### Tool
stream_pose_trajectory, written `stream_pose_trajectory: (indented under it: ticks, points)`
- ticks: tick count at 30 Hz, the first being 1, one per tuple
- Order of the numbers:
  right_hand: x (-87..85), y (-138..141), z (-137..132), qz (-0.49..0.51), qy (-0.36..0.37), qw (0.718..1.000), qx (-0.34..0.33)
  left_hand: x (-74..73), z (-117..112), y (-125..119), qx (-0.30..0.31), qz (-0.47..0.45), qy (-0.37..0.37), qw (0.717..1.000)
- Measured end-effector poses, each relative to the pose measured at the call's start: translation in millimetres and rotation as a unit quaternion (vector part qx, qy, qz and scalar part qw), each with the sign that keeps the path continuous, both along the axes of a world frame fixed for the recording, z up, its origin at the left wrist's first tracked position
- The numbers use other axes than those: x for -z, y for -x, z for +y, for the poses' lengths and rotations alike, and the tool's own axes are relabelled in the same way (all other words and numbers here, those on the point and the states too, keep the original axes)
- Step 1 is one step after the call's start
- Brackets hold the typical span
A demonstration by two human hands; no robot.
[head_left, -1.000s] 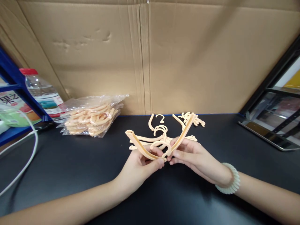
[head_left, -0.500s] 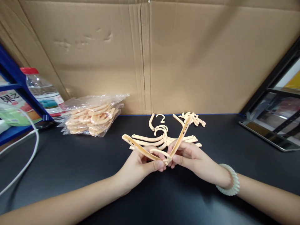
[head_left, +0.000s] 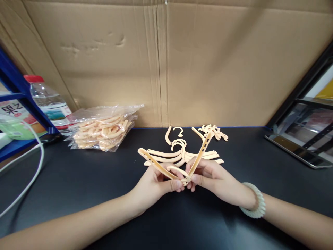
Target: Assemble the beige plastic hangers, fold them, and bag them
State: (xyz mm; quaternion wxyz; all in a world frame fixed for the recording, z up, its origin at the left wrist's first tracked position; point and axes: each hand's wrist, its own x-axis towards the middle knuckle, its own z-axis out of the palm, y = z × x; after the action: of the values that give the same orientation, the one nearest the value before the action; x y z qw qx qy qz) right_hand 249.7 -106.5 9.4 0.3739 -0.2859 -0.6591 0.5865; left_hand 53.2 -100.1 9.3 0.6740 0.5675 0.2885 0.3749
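Between my two hands is a cream plastic clothes hanger (head_left: 201, 155), its two arms angled up in a V and its hook lying toward the left. My left hand (head_left: 158, 180) is closed on the left arm close to the joint. Thumb and fingers of my right hand (head_left: 208, 175) pinch the right arm, also by the joint. Fingertips partly hide where the pieces meet. Just behind my hands lie stacked hangers (head_left: 166, 159) with their hooks together. Beyond them are a loose hanger arm (head_left: 168, 135) and a loose hook (head_left: 178, 132).
A clear bag of hanger parts (head_left: 104, 130) lies at the back left, beside a red-capped water bottle (head_left: 49, 100). Small hooks (head_left: 221, 134) are piled at the back. A tablet-like device (head_left: 293, 152) lies right; a white cable (head_left: 39, 163) runs left. Cardboard (head_left: 221, 62) stands behind.
The held hanger's arms have tipped slightly: the left tip has shifted a little right, the right tip a little lower. Both hands keep their grip and have barely moved.
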Motion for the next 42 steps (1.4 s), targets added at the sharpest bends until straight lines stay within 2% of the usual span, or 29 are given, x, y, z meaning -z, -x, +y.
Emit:
stream_pose_trajectory:
  ticks: [9,19,25,36,42]
  points:
    - [4.1,3.1,-4.1,0.02,0.01,0.999,0.023,-0.5,-1.2,-2.0,-0.021,-0.008,-0.018,1.0]
    - [1.8,9.0,-11.9,0.014,-0.006,0.998,0.066,4.5,-4.1,-0.7,-0.044,-0.029,-0.001,0.999]
    - [3.9,10.0,-13.0,0.013,-0.012,0.997,0.07,6.3,-4.4,-1.0,-0.05,-0.037,0.009,0.998]
    - [6.6,16.0,-20.4,0.01,-0.07,0.992,0.101,6.9,-9.5,-2.9,-0.085,-0.067,0.034,0.994]
    - [5.8,15.6,-19.1,0.015,-0.054,0.992,0.111,8.0,-9.6,-5.1,-0.095,-0.066,0.023,0.993]
